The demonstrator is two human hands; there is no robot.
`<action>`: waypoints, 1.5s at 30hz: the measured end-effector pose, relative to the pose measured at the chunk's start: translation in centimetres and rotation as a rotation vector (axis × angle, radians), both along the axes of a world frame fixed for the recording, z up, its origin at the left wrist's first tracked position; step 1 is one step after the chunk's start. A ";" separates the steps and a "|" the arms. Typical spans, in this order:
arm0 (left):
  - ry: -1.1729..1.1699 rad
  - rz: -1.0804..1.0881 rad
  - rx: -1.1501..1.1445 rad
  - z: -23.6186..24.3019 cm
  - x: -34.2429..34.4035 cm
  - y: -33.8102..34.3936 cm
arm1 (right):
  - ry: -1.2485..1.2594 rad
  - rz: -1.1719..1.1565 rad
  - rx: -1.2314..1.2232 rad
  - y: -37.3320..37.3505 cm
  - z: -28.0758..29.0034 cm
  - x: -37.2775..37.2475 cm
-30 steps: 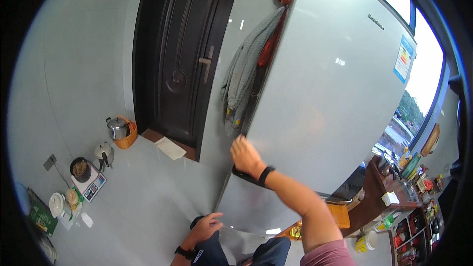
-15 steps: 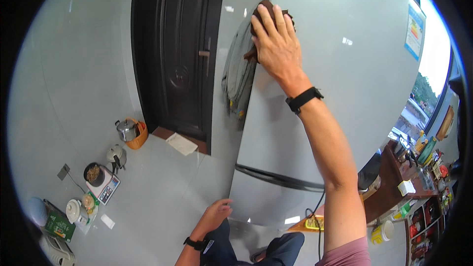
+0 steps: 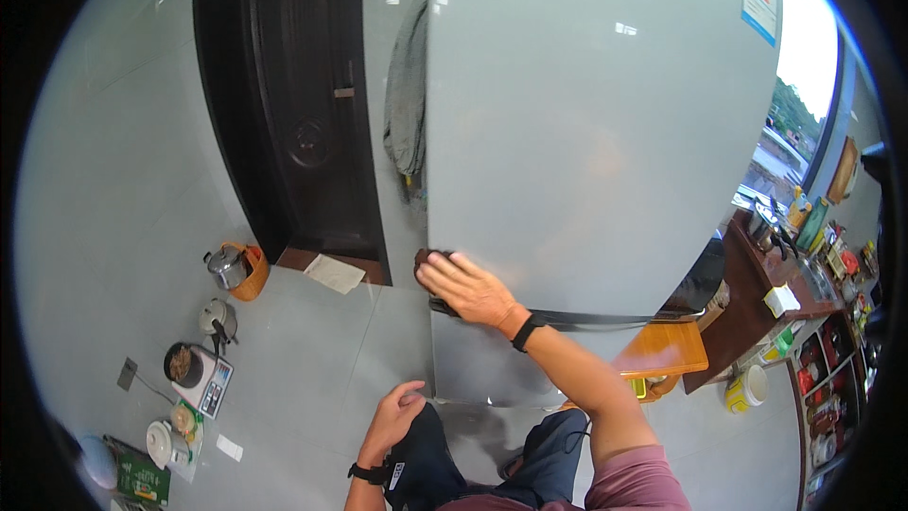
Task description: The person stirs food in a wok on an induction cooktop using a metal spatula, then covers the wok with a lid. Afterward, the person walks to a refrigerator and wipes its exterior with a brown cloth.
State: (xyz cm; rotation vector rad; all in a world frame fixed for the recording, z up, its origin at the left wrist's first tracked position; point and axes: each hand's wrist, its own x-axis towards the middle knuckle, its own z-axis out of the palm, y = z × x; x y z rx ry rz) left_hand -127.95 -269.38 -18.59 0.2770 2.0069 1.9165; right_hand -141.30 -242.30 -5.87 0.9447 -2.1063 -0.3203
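A tall silver-grey refrigerator [image 3: 586, 151] stands right in front of me. My right hand [image 3: 473, 293] is pressed flat against its left edge, just above the dark handle strip [image 3: 596, 321] between upper and lower doors. Under those fingers is a dark brown cloth [image 3: 422, 265], mostly covered by the hand. My left hand [image 3: 392, 421] hangs low beside my left thigh, holding nothing, its fingers loosely bent and the thumb apart. A grey cloth [image 3: 407, 95] hangs at the refrigerator's left side.
A dark door [image 3: 303, 132] with a mat [image 3: 334, 273] is at the left. Along the wall stand a pot in a basket [image 3: 251, 274], a kitchen scale [image 3: 214, 388] and a white lidded pot [image 3: 165, 445]. Rightward are a wooden stool [image 3: 667, 348], a cluttered counter [image 3: 771, 274] and a bucket [image 3: 747, 388].
My right hand has slid the brown cloth down the refrigerator's left edge, from near the top to the handle strip. The view has shifted, and the wooden stool shows more. My left hand stays low.
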 end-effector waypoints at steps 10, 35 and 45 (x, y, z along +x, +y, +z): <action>0.045 -0.080 0.076 -3.0 -1.3 2.6 | 0.794 -0.395 -0.798 19.0 21.1 5.9; -0.050 0.074 -0.125 -7.1 2.2 -6.6 | 0.702 -0.598 -0.975 26.7 8.4 9.1; 0.188 -0.047 -0.106 0.1 -0.3 1.4 | 0.499 -0.374 -0.703 14.7 13.9 3.8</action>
